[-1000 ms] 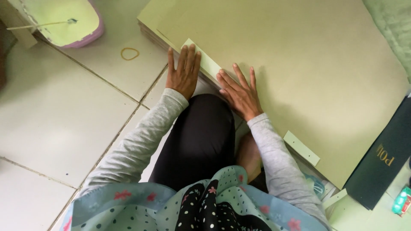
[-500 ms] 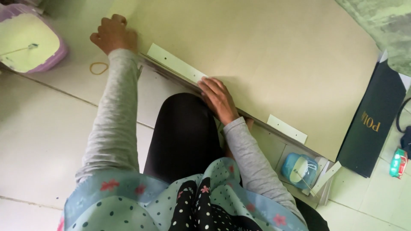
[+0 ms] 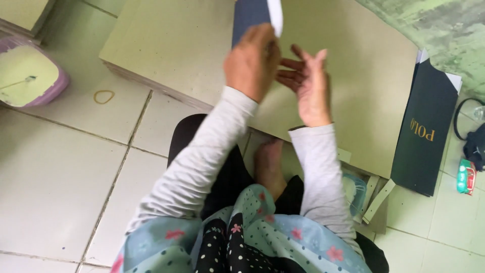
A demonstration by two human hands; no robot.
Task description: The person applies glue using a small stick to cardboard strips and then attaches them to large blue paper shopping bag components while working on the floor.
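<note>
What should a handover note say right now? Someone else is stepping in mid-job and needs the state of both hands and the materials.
Left hand: raised over the board stack, grip shut on a dark blue sheet with a white edge.
Right hand: open, fingers spread beside the sheet, holding nothing.
Dark blue covers lie stacked at the right; a purple tub with pale paste sits far left, a rubber band near it.
Done: one sheet lifted. Left: it is not yet set down on anything.

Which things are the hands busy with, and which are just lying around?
Busy with: dark blue sheet held by left hand; right hand open beside it; cardboard stack below.
Lying around: purple tub, rubber band, dark folded bags.
</note>
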